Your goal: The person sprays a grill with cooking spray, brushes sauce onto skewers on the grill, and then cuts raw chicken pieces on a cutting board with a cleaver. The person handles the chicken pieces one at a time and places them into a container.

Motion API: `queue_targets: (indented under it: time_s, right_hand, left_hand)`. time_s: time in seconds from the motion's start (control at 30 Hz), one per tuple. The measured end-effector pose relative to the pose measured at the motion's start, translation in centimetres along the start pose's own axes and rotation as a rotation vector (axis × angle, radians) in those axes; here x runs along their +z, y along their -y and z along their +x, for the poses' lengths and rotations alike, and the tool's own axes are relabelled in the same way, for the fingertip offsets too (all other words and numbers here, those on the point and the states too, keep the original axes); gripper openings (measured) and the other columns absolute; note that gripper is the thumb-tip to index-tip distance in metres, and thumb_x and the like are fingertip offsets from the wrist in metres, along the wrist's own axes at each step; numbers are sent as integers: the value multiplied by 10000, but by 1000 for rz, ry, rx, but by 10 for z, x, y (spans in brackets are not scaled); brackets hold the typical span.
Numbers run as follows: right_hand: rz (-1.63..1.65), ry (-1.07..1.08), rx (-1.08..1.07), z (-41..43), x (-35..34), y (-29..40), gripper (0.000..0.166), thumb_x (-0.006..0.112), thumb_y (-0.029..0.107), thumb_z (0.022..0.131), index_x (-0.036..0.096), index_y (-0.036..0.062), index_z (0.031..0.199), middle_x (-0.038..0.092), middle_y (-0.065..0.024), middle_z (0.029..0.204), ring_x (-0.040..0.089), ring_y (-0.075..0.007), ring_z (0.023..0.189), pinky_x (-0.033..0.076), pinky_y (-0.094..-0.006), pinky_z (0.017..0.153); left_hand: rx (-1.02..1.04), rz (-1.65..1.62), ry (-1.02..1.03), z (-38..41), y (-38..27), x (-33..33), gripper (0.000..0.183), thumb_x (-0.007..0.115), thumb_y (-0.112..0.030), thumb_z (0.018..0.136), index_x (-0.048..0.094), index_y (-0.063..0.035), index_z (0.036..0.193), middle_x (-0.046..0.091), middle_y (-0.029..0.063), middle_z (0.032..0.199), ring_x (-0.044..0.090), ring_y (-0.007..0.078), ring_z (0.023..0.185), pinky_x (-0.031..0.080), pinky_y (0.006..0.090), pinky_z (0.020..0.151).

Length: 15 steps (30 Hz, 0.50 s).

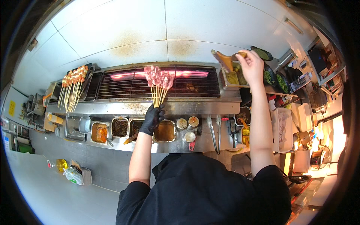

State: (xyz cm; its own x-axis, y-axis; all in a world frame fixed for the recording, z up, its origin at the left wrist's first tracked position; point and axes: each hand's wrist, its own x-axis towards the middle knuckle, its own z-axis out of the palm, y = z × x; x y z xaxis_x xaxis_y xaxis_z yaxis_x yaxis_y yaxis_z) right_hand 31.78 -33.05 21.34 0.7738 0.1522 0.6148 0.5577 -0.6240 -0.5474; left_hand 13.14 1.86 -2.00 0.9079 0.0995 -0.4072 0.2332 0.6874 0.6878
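My left hand (153, 119), in a black glove, grips a fanned bundle of wooden skewers (158, 95). Raw-looking pink meat pieces (159, 78) cover their upper ends, over the grate of a grill (123, 84) with a glowing heating element. At the upper right my bare right hand (251, 66) holds a wide wooden-handled basting brush (226, 60) by its handle. The brush's bristles hang above a metal container (233, 77) with a yellowish-green liquid, just right of the grill. Whether the bristles touch the liquid I cannot tell.
More loaded skewers (74, 84) lie on a tray at the grill's left end. Along the steel counter (185, 146) stand sauce pans (164, 131), shaker jars (190, 137) and metal tongs (214, 135). A white bin (282, 129) sits to the right of my right forearm.
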Motion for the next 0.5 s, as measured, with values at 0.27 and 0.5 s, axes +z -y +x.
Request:
queue_targets:
  time_s: [0.27, 0.5]
  right_hand:
    - [82, 208, -446, -95, 155, 84, 239, 811, 101, 814, 726, 40, 1028, 647, -96, 895, 647, -248, 765, 547, -345, 684]
    - [152, 479, -443, -110, 185, 132, 219, 782, 79, 820, 707, -1, 1010, 623, -116, 890, 636, -268, 782, 538, -353, 714]
  left_hand:
    - [-259, -277, 70, 13, 14, -8, 404, 488, -204, 1044, 502, 32, 1372, 551, 12, 847, 397, 67, 523, 343, 197, 416]
    - [-244, -423, 214, 26, 32, -35, 498, 452, -429, 1077, 566, -1, 1306, 492, -41, 714, 368, 66, 502, 291, 219, 443]
